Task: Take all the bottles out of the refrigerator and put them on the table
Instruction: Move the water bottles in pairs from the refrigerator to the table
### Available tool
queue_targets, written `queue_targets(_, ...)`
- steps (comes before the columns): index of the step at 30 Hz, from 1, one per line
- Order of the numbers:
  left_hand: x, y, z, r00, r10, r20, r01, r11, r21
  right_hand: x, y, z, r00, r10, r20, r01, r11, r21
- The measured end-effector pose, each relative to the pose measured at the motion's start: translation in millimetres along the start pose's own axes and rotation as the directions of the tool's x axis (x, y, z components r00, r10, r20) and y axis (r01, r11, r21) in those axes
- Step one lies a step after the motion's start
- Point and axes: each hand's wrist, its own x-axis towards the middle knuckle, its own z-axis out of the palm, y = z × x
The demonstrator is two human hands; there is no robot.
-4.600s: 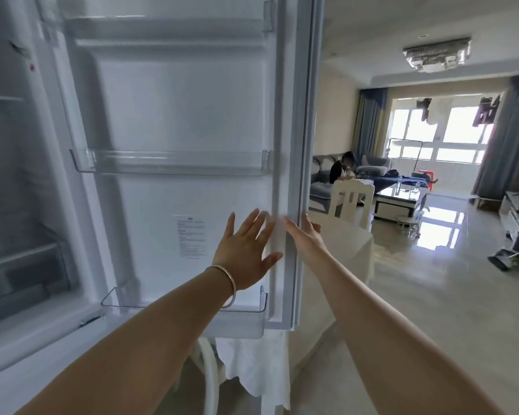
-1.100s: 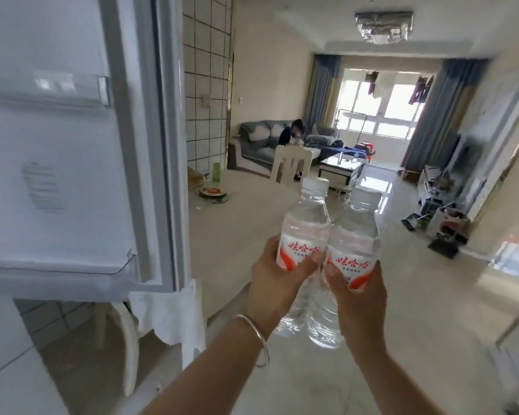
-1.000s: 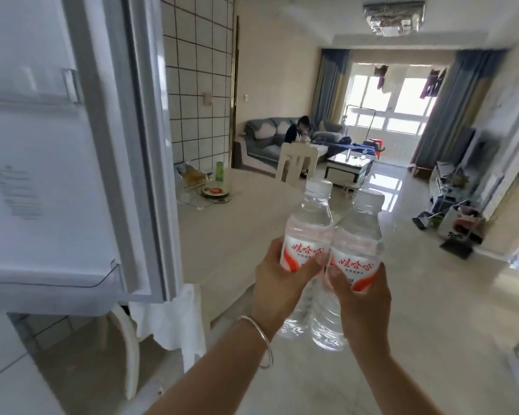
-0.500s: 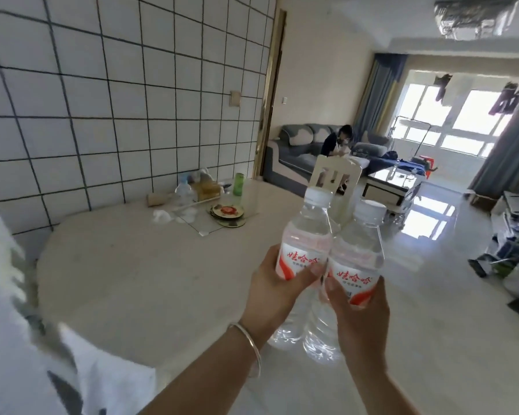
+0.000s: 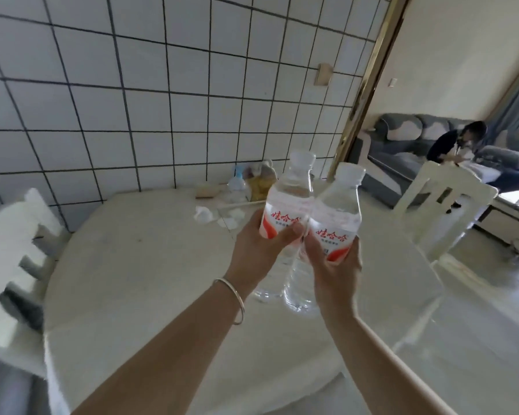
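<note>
I hold two clear water bottles with white caps and red-and-white labels side by side above the round white table (image 5: 150,283). My left hand (image 5: 256,253) grips the left bottle (image 5: 288,202) around its label. The right bottle (image 5: 337,214) is gripped by my right hand (image 5: 336,268) from below the label. Both bottles are upright and touch each other, their bases hanging just above the tabletop. The refrigerator is out of view.
At the table's far edge by the tiled wall lie a small bottle (image 5: 237,184), a bag of food (image 5: 259,181) and crumpled tissues (image 5: 203,214). White chairs stand at the left (image 5: 15,253) and right (image 5: 441,211). A person sits on a sofa (image 5: 456,142) beyond.
The view swung left from the open refrigerator door to the table. Both hands carried the bottles forward, from beside the table to above it.
</note>
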Motion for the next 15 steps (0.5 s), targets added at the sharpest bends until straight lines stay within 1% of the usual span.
queue_targets(3,51.4,-13.9,-30.1,0.994,-0.007,-0.107,0.014,0.998,0.058,41.5,24.4,49.8,0.991,0.018,0.132,-0.022,0.999,0.029)
queue_targets(5,77.3,-24.4,-58.4,0.986,-0.022,-0.168,0.037,0.996,0.087,59.3,40.4,86.4,0.972,0.047,0.229,-0.057,0.998,0.037)
queue_targets(7,104.5,-42.4,-93.3,0.974,-0.044,-0.222,0.067,0.993,0.097,73.9,58.0,129.0,0.935,0.073,0.346,-0.093,0.995,0.041)
queue_targets(9,122.2,-57.9,-119.9,0.968,-0.064,-0.244,0.093,0.990,0.107,85.7,73.9,158.4,0.880,0.110,0.462,-0.149,0.988,0.047)
queue_targets(11,148.0,-80.1,-158.5,0.948,-0.105,-0.302,0.139,0.986,0.093,101.2,96.6,205.0,0.789,0.159,0.593,-0.245,0.967,0.067)
queue_targets(12,162.1,-90.8,-179.4,0.934,-0.135,-0.332,0.173,0.981,0.085,109.6,107.3,229.6,0.737,0.197,0.647,-0.299,0.953,0.050)
queue_targets(14,189.2,-111.6,-222.0,0.908,-0.181,-0.378,0.229,0.970,0.085,123.1,130.5,279.1,0.600,0.274,0.752,-0.387,0.922,-0.027)
queue_targets(15,202.8,-122.8,-242.7,0.896,-0.192,-0.401,0.249,0.964,0.096,128.6,142.8,303.4,0.539,0.287,0.792,-0.381,0.922,-0.075)
